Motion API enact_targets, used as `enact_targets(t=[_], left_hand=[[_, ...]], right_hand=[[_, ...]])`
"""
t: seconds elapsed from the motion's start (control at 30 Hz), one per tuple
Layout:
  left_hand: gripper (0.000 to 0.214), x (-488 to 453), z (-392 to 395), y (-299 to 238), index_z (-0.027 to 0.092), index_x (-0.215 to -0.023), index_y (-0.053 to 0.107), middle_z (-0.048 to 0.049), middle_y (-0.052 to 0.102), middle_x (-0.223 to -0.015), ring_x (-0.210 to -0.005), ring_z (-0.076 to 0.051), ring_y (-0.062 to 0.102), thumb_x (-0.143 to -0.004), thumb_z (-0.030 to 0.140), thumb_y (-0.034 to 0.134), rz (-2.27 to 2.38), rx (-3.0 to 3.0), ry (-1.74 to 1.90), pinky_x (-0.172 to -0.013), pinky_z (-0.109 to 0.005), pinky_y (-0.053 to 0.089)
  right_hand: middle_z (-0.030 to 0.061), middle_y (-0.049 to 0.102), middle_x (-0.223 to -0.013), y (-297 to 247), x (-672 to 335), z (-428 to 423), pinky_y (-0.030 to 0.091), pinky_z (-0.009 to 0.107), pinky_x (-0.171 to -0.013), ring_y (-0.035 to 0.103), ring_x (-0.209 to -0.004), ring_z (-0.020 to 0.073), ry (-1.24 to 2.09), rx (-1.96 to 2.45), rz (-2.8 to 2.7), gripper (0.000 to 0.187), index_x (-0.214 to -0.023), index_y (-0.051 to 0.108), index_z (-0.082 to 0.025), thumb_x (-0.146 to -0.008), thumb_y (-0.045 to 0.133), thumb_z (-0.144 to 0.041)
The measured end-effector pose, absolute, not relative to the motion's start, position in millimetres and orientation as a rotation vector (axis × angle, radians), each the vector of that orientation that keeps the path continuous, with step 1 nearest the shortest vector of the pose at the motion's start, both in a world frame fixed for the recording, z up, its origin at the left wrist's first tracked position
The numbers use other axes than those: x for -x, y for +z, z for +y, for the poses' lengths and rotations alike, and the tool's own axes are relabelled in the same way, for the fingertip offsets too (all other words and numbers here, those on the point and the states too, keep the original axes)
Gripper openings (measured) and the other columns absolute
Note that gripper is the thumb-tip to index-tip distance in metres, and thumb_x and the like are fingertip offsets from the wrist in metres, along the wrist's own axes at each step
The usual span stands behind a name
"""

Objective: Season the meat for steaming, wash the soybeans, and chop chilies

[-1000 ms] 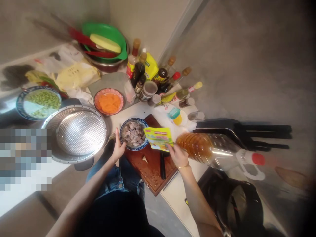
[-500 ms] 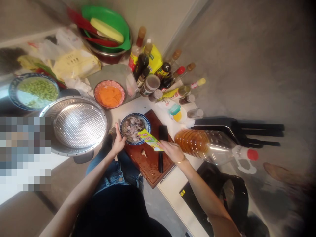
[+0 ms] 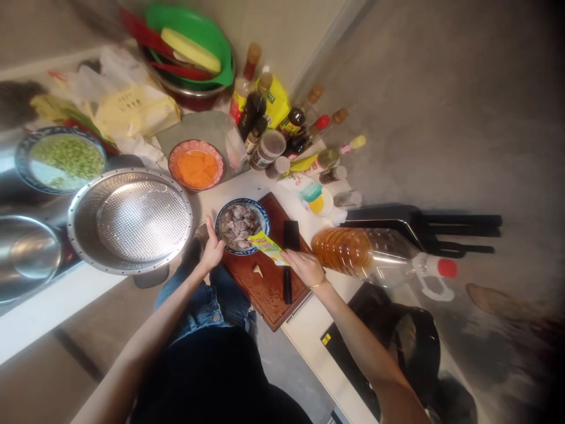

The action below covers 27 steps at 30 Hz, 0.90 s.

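R hand [image 3: 304,268] is closed on one end of a small yellow pack [image 3: 268,247], held w/ thumb & fingers. L hand [image 3: 213,252] is cupped at the L side of the blue & white bowl [image 3: 262,211], thumb by the rim; can't tell if it grips or just props it.

What's new: a moment ago the pack was turned so its big flat side showed. Now it's tipped, looks thin, & its far end pts down over the bowl's low R rim. Prob. means that end is lined up w/ the bits in the bowl, which look like meat [image 3: 241,222]. Can't see anything falling out, & pack's end is too small to tell if it's torn.

Bowl is at the far L part of the brown board [image 3: 269,300]. Black knife-like tool [image 3: 288,285] lies on the board, partly under R hand. Big oil bottle [image 3: 344,250] is just R of that hand.
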<state>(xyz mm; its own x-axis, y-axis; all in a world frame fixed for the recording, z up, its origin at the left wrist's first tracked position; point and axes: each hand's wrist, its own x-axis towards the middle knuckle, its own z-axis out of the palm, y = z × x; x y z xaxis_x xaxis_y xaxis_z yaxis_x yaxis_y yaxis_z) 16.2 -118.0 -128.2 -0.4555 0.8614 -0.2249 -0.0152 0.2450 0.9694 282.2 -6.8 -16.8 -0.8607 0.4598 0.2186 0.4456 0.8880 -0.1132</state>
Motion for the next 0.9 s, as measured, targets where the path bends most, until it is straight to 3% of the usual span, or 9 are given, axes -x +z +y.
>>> enact_targets(t=[0.23,0.63,0.73,0.9], left_hand=[[0.096,-16,-118,-131,0.019,-0.155,-0.005,-0.0029,-0.012,-0.163,-0.147,-0.023,-0.015,-0.078,0.018,0.052,1.676,-0.795,1.344,-0.12,-0.039,-0.008],[0.098,-16,-117,-128,0.017,-0.155,-0.007,-0.0009,-0.015,-0.162,-0.144,-0.019,-0.023,-0.075,0.013,0.05,1.653,-0.782,1.36,-0.119,-0.036,-0.011],[0.098,-16,-117,-127,0.017,-0.155,-0.007,-0.0016,-0.014,-0.162,-0.145,-0.019,-0.021,-0.075,0.015,0.051,1.655,-0.785,1.351,-0.119,-0.037,-0.01],[0.096,-16,-116,-124,0.017,-0.155,-0.001,-0.0027,-0.009,-0.163,-0.148,-0.02,-0.013,-0.074,0.016,0.051,1.666,-0.782,1.349,-0.12,-0.035,-0.007]], right_hand=[[0.0038,0.072,-0.069,-15,-280,-5,0.046,0.024,-0.057,0.064,-0.054,0.0113,-0.048,0.592,-2.777,0.028,-0.089,0.071,-0.014,-0.1,0.048,-0.025],[0.0047,0.074,-0.077,0,-280,-3,0.051,0.024,-0.062,0.067,-0.063,0.0128,0.085,0.639,-2.879,0.025,-0.098,0.073,-0.018,-0.099,0.05,-0.026],[0.0058,0.075,-0.084,12,-273,-5,0.052,0.024,-0.067,0.068,-0.068,0.0134,0.121,0.637,-2.859,0.023,-0.102,0.073,-0.018,-0.098,0.051,-0.025],[0.0031,0.073,-0.071,17,-258,0,0.047,0.023,-0.058,0.063,-0.056,0.0115,0.009,0.58,-2.903,0.026,-0.093,0.073,-0.018,-0.099,0.05,-0.027]])
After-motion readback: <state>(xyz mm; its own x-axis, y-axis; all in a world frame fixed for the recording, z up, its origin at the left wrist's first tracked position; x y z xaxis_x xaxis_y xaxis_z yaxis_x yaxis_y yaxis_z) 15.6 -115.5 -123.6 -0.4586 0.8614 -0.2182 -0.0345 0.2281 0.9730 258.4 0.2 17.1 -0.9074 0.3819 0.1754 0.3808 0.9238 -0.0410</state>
